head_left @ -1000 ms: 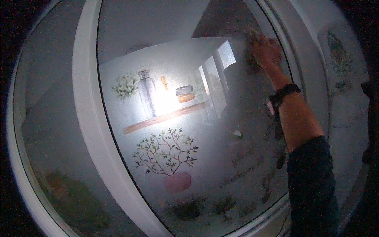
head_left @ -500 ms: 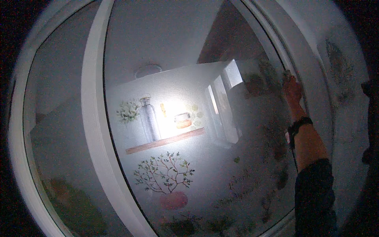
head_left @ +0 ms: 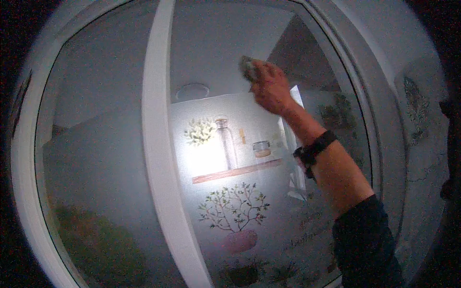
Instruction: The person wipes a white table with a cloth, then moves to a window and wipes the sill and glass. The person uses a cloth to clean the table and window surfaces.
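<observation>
My right hand point(head_left: 272, 90) is raised to the upper part of a frosted window pane point(head_left: 216, 43). Its fingers are closed on a small grey-green cloth point(head_left: 248, 69), blurred by motion, which appears pressed to the glass. A dark wristband point(head_left: 317, 148) and a dark sleeve point(head_left: 362, 235) cover parts of that arm. Below the hand, the pane carries printed pictures: a bottle point(head_left: 225, 144), a shelf point(head_left: 235, 172) and a branching plant in a pink pot point(head_left: 240, 241). My left hand is out of sight.
A white upright bar point(head_left: 158, 125) parts this pane from another pane point(head_left: 103, 158) on the left. The white window frame point(head_left: 24, 182) curves around both. At the right is a wall with a leaf pattern point(head_left: 415, 98). A bright light reflects in the glass.
My right hand has moved left, with the cloth, from the pane's right edge to its upper middle. The view has turned, so the window bar and printed pictures sit farther right.
</observation>
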### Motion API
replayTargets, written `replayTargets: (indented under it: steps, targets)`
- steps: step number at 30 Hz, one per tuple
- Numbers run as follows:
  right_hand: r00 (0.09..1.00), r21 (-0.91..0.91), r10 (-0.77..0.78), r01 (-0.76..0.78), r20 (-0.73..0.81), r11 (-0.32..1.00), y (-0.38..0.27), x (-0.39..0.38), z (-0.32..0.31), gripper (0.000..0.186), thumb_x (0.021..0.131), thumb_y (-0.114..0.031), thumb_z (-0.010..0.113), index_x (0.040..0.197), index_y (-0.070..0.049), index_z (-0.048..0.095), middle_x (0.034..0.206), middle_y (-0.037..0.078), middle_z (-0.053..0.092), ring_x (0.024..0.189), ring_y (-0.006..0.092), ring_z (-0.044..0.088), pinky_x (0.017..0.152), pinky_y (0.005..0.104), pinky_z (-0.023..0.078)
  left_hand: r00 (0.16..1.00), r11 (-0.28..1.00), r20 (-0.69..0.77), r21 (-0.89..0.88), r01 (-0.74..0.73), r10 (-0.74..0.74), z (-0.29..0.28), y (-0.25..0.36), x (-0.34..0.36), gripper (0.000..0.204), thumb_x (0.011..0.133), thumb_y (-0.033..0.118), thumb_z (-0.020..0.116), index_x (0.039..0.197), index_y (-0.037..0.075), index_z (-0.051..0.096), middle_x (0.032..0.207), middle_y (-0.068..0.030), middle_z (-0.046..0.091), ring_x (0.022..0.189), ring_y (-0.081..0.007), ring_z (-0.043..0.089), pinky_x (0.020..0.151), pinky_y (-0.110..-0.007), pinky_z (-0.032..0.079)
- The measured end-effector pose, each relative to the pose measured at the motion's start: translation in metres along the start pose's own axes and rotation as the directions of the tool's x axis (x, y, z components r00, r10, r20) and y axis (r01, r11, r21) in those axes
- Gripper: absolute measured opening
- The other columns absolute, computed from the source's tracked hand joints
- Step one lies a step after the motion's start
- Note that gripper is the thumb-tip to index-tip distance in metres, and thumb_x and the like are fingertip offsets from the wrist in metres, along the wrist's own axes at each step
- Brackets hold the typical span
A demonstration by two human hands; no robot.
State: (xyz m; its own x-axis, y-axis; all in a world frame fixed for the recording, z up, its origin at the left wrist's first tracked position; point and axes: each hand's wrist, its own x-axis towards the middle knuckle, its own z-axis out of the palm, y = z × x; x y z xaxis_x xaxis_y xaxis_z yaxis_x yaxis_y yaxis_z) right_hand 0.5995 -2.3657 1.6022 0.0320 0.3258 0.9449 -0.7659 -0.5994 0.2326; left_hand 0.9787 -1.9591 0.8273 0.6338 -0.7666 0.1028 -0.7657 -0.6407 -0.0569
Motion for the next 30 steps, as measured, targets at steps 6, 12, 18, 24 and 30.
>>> replayTargets:
  steps: [6, 12, 18, 24, 30]
  targets:
    - [0.981, 0.124, -0.183, 0.174, 0.063, 0.977, -0.133, 0.004, 0.017, 0.065, 0.086, -0.021, 0.065, 0.146, -0.012, 0.042, 0.144, 0.023, 0.047, 0.134, 0.0452, 0.043, 0.11, 0.0575, 0.038, 0.994, 0.994, -0.022, 0.011, -0.107, 0.107, 0.015, -0.011, -0.009, 0.042, 0.094, 0.038, 0.06, 0.125, 0.01, 0.066, 0.124, -0.0198, 0.063, 0.112, -0.039, 0.057, 0.093, -0.062, 0.044]
    - [0.949, 0.235, -0.307, 0.284, 0.068, 0.93, -0.175, -0.023, 0.014, 0.051, 0.089, -0.023, 0.065, 0.136, -0.006, 0.053, 0.14, 0.022, 0.053, 0.132, 0.0434, 0.046, 0.112, 0.055, 0.037, 0.98, 0.976, -0.016, 0.097, -0.194, 0.197, 0.037, -0.023, -0.009, 0.046, 0.091, 0.041, 0.063, 0.127, 0.012, 0.066, 0.127, -0.0192, 0.063, 0.114, -0.0404, 0.056, 0.092, -0.063, 0.044]
    - [0.952, 0.282, -0.294, 0.304, -0.078, 0.91, -0.181, -0.078, 0.0, 0.041, 0.088, -0.025, 0.068, 0.126, -0.01, 0.062, 0.134, 0.017, 0.057, 0.13, 0.0392, 0.049, 0.107, 0.0547, 0.039, 0.96, 0.996, -0.277, -0.061, -0.057, 0.038, 0.049, -0.01, -0.011, 0.044, 0.087, 0.038, 0.065, 0.116, 0.006, 0.067, 0.115, -0.0194, 0.064, 0.107, -0.0424, 0.058, 0.085, -0.061, 0.046]
    - [0.973, 0.094, -0.209, 0.218, -0.103, 0.971, -0.1, -0.071, 0.007, 0.045, 0.09, -0.036, 0.068, 0.131, -0.017, 0.062, 0.138, 0.013, 0.056, 0.129, 0.0368, 0.05, 0.105, 0.0545, 0.039, 0.953, 0.977, -0.273, -0.128, -0.173, 0.133, 0.054, -0.02, 0.0, 0.025, 0.082, 0.034, 0.069, 0.087, 0.009, 0.069, 0.088, -0.0139, 0.066, 0.087, -0.037, 0.061, 0.074, -0.055, 0.048]
    - [0.994, -0.183, 0.001, -0.02, -0.106, 0.983, 0.07, -0.079, -0.027, 0.051, 0.093, -0.038, 0.061, 0.139, -0.017, 0.055, 0.144, 0.013, 0.054, 0.132, 0.038, 0.051, 0.106, 0.0585, 0.041, 0.771, 0.924, -0.603, -0.142, -0.354, 0.203, 0.075, -0.013, -0.004, 0.014, 0.078, 0.028, 0.071, 0.078, 0.014, 0.069, 0.08, -0.0083, 0.066, 0.08, -0.0321, 0.061, 0.07, -0.054, 0.047]
